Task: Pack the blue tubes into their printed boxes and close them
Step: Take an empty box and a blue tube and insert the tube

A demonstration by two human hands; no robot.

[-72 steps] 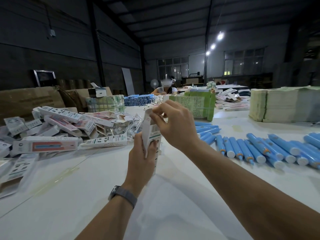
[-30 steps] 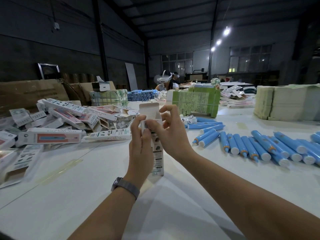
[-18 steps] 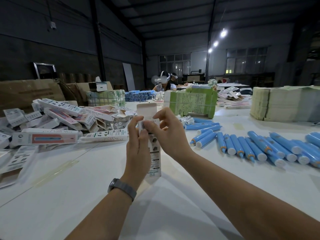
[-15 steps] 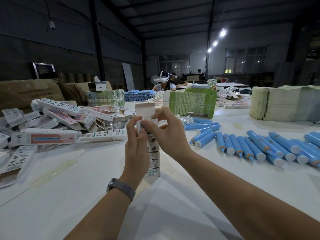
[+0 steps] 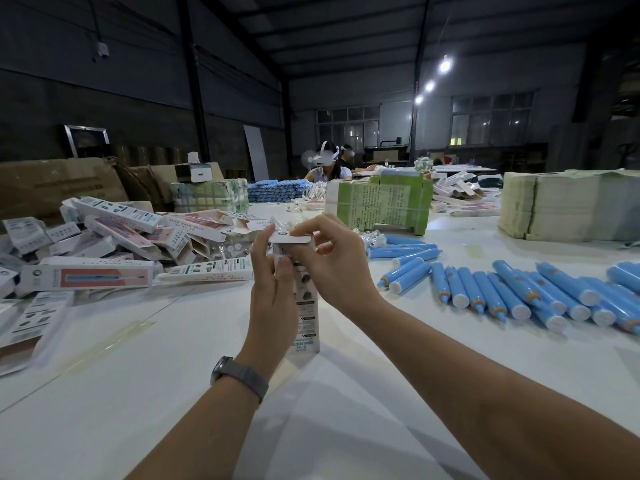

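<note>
A dim warehouse hall with dark walls and ceiling lamps surrounds a wide white worktop (image 5: 173, 393). On it, toward the near middle, a printed box (image 5: 306, 306) stands upright on its lower end. The left hand (image 5: 273, 299) wraps the box from its left side, fingers (image 5: 261, 247) reaching up to the top and the thumb lying across the front face. The right hand (image 5: 336, 268) comes in from the right; its thumb and forefinger pinch the top flap (image 5: 290, 239), which lies bent nearly flat over the box's opening. A grey watch (image 5: 239, 377) sits on the left wrist.

Toward the worktop's right edge a row of blue tubes (image 5: 485, 289) lies side by side, white caps mostly pointing to the near edge. Toward the left edge sprawls a heap of printed boxes (image 5: 114, 247), some showing a red panel. Farther back stand a green bundle of flat cartons (image 5: 381, 202) and, near the far right corner, a pale stack of cartons (image 5: 554, 206). At the far edge a person wearing a white headset (image 5: 325, 164) sits beside a pile of more blue tubes (image 5: 277, 190).
</note>
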